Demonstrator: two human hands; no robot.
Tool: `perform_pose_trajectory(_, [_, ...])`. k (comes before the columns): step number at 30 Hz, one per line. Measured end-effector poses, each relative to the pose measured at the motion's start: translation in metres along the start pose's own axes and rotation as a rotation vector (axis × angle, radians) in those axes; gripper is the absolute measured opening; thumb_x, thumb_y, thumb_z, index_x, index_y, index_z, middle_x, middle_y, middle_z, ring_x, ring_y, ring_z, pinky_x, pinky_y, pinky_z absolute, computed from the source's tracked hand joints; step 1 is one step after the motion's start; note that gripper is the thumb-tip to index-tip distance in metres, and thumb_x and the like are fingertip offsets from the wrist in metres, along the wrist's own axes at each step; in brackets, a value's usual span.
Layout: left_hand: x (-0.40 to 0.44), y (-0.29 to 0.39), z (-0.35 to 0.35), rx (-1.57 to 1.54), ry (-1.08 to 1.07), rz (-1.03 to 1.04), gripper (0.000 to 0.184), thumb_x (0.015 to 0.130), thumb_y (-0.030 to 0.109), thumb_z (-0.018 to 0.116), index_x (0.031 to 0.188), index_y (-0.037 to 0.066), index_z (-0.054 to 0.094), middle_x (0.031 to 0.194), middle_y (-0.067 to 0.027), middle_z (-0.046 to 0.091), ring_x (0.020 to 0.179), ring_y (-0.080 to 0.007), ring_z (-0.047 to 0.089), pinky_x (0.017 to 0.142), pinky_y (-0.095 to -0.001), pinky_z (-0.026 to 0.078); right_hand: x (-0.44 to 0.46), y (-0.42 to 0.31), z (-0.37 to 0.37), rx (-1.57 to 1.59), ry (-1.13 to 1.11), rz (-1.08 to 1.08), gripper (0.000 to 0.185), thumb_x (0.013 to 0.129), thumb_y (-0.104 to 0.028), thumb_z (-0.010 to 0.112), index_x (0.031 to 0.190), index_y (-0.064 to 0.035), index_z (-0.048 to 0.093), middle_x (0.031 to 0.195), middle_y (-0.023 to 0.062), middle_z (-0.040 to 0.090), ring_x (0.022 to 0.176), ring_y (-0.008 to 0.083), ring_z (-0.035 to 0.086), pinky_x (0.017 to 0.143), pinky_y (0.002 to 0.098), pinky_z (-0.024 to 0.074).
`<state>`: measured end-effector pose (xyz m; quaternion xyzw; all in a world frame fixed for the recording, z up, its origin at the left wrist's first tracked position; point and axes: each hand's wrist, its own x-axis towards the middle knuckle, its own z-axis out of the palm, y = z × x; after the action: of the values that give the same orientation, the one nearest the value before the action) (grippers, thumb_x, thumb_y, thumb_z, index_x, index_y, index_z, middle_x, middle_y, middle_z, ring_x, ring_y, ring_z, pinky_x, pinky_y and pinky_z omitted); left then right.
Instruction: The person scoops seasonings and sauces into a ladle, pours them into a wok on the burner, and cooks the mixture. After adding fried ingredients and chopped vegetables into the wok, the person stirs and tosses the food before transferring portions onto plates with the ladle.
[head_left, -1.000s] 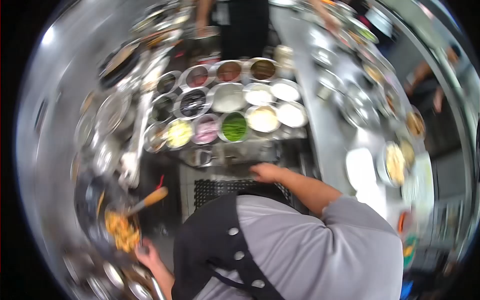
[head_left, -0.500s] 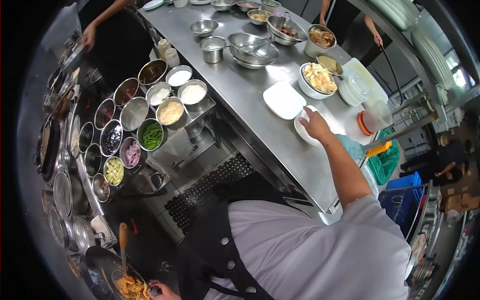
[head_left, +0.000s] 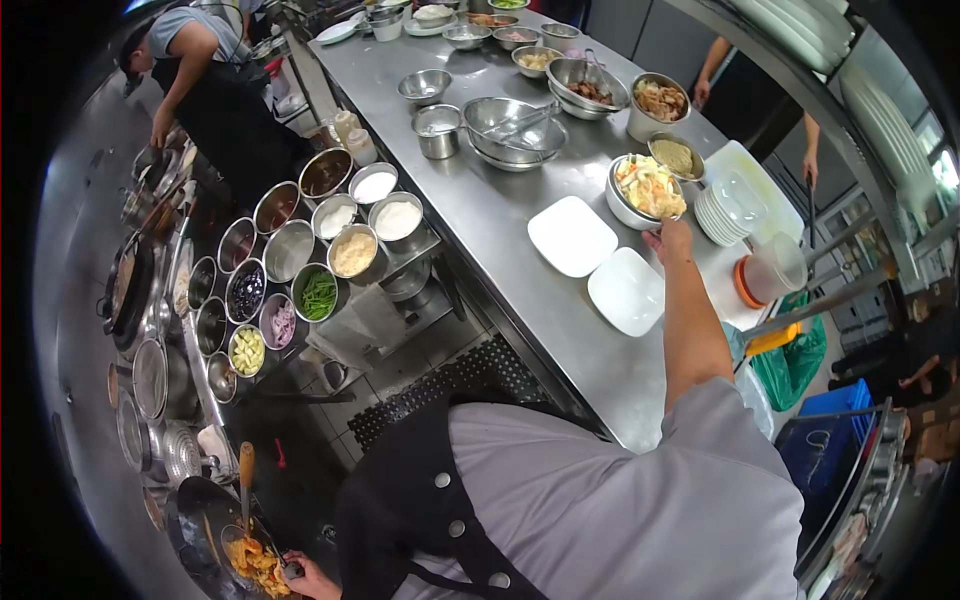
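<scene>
At the lower left my left hand (head_left: 315, 580) is closed round the dark handle of a wok (head_left: 190, 515). Orange-yellow food (head_left: 255, 565) lies in the wok, with a wooden-handled utensil (head_left: 246, 480) standing in it. My right hand (head_left: 668, 240) reaches across the steel table to the near side of a bowl (head_left: 625, 208) heaped with pale and orange chopped vegetables (head_left: 648, 185). Its fingers are curled at the bowl's rim and partly hidden. Two white square dishes, a farther dish (head_left: 572, 237) and a nearer dish (head_left: 627, 292), lie to its left.
Steel ingredient pots (head_left: 290, 250) stand in rows beside the stove. Mixing bowls (head_left: 515, 130) and a stack of clear dishes (head_left: 728, 212) sit on the steel table (head_left: 480, 215). A co-worker (head_left: 215, 90) leans over the stove; another person's hand (head_left: 809, 168) shows at the right.
My right hand has left the nearer white dish and moved up to the vegetable bowl. My left hand stays on the wok handle. The view has tilted up, showing more of the co-worker.
</scene>
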<state>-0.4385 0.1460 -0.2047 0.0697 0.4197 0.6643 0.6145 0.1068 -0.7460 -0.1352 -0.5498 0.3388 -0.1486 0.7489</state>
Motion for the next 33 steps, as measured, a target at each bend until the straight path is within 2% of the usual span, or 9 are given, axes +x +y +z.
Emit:
perform_pose_trajectory(5, [-0.009, 0.029, -0.013, -0.008, -0.442, -0.623, 0.034, 0.093, 0.014, 0.062, 0.112, -0.009, 0.046, 0.101, -0.0225, 0.055, 0.088, -0.0313, 0.06, 0.074, -0.0355, 0.059, 0.038, 0.009, 0.027, 0.073, -0.058, -0.014, 0.023, 0.098, -0.014, 0.055, 0.117, -0.0037, 0.049, 0.1, 0.0143, 0.055, 0.079, 0.0267, 0.063, 0.065, 0.0378, 0.0612])
perform_pose_trajectory(8, [0.005, 0.032, -0.016, -0.005, -0.425, -0.557, 0.04, 0.086, 0.012, 0.067, 0.111, -0.012, 0.045, 0.098, -0.0233, 0.054, 0.088, -0.0309, 0.061, 0.074, -0.0334, 0.06, 0.042, 0.024, 0.045, 0.19, -0.193, 0.059, 0.032, 0.097, -0.016, 0.058, 0.125, -0.0043, 0.047, 0.1, 0.013, 0.056, 0.082, 0.025, 0.065, 0.063, 0.0349, 0.0594])
perform_pose_trajectory(10, [0.0, 0.033, -0.009, -0.05, -0.325, -0.727, 0.03, 0.083, 0.007, 0.068, 0.103, -0.008, 0.05, 0.098, -0.0207, 0.056, 0.09, -0.0297, 0.06, 0.074, -0.0311, 0.061, -0.021, 0.025, 0.066, -0.357, -0.178, -0.337, 0.038, 0.094, -0.018, 0.065, 0.128, -0.0045, 0.051, 0.104, 0.0137, 0.059, 0.092, 0.0282, 0.065, 0.072, 0.0384, 0.0572])
perform_pose_trajectory(12, [-0.005, 0.032, -0.006, -0.079, -0.337, -0.754, 0.03, 0.083, 0.006, 0.069, 0.102, -0.008, 0.05, 0.097, -0.0209, 0.056, 0.092, -0.03, 0.06, 0.074, -0.0306, 0.062, -0.065, 0.043, 0.057, -0.94, -0.387, -1.116, 0.042, 0.089, -0.022, 0.071, 0.125, -0.0051, 0.059, 0.11, 0.0146, 0.062, 0.105, 0.0318, 0.062, 0.087, 0.0424, 0.0517])
perform_pose_trajectory(13, [-0.005, 0.033, -0.008, -0.108, -0.359, -0.793, 0.03, 0.082, 0.005, 0.069, 0.102, -0.008, 0.05, 0.097, -0.0211, 0.055, 0.093, -0.0304, 0.059, 0.075, -0.0301, 0.062, -0.111, 0.029, 0.06, -0.999, -0.531, -1.052, 0.038, 0.085, -0.024, 0.073, 0.117, -0.0057, 0.065, 0.115, 0.0163, 0.062, 0.114, 0.0338, 0.056, 0.103, 0.0508, 0.0405])
perform_pose_trajectory(15, [-0.005, 0.033, -0.009, -0.092, -0.391, -0.763, 0.032, 0.083, 0.005, 0.069, 0.104, -0.009, 0.049, 0.099, -0.0221, 0.054, 0.094, -0.0304, 0.059, 0.075, -0.0308, 0.062, -0.136, 0.033, 0.053, -1.2, -0.566, -1.321, 0.032, 0.087, -0.026, 0.07, 0.11, -0.0054, 0.068, 0.114, 0.0123, 0.065, 0.115, 0.0286, 0.056, 0.108, 0.0562, 0.0328])
perform_pose_trajectory(21, [-0.009, 0.033, -0.007, -0.103, -0.389, -0.781, 0.038, 0.084, 0.005, 0.066, 0.111, -0.01, 0.044, 0.105, -0.0244, 0.052, 0.095, -0.0311, 0.059, 0.074, -0.0315, 0.062, -0.074, 0.064, 0.029, -1.242, -0.466, -1.179, 0.021, 0.092, -0.025, 0.061, 0.09, -0.0075, 0.072, 0.108, 0.0036, 0.067, 0.113, 0.023, 0.057, 0.11, 0.0574, 0.0269])
perform_pose_trajectory(26, [-0.003, 0.031, -0.01, -0.097, -0.304, -0.652, 0.045, 0.083, 0.003, 0.066, 0.117, -0.012, 0.042, 0.104, -0.0225, 0.051, 0.095, -0.031, 0.059, 0.077, -0.0311, 0.058, -0.021, 0.052, -0.001, -1.198, -0.309, -1.255, 0.019, 0.092, -0.023, 0.061, 0.085, -0.007, 0.07, 0.093, 0.0049, 0.069, 0.101, 0.0245, 0.061, 0.106, 0.0511, 0.0347])
perform_pose_trajectory(33, [-0.005, 0.035, -0.005, -0.153, -0.252, -0.846, 0.057, 0.085, 0.006, 0.067, 0.126, -0.017, 0.035, 0.111, -0.0268, 0.049, 0.094, -0.0319, 0.061, 0.077, -0.0328, 0.06, -0.01, 0.038, -0.005, -1.239, -0.365, -1.222, 0.017, 0.09, -0.022, 0.062, 0.087, -0.0062, 0.069, 0.092, 0.0054, 0.069, 0.098, 0.0257, 0.061, 0.106, 0.0513, 0.0346])
